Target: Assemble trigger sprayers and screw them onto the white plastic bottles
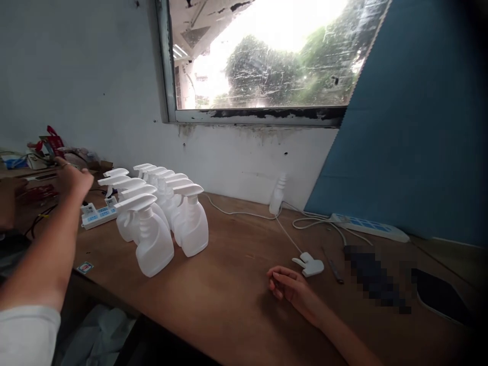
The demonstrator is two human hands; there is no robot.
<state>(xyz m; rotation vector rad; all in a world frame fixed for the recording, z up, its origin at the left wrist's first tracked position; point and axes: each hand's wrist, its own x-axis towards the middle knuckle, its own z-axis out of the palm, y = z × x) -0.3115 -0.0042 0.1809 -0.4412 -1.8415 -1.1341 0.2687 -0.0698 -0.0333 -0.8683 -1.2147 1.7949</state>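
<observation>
Just beyond half-curled, parted fingers of the right hand point(293, 288), 1 sprayer head point(312, 266) is laid; for the left hand point(73, 180), closure cannot be told.

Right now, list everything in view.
Table: one, brown, foreground
Wall: one, white, behind
Window: one, grey frame, top
Sheet: one, blue, right
Spray bottles: at least eight, translucent white, left
Headless bottle: one, white, by wall
Spray head: one, white, centre right
Power strips: two, white and blue, either side
Cable: uncounted, white, table back
Thin strip: one, dark, right
Pixelated item: one, dark, right
Flat slab: one, dark, far right
Card: one, multicoloured, lower left
Clutter: uncounted, mixed, far left
Plastic: uncounted, pale, lower left
Left hand: one, bare, left
Right hand: one, bare, lower right
</observation>
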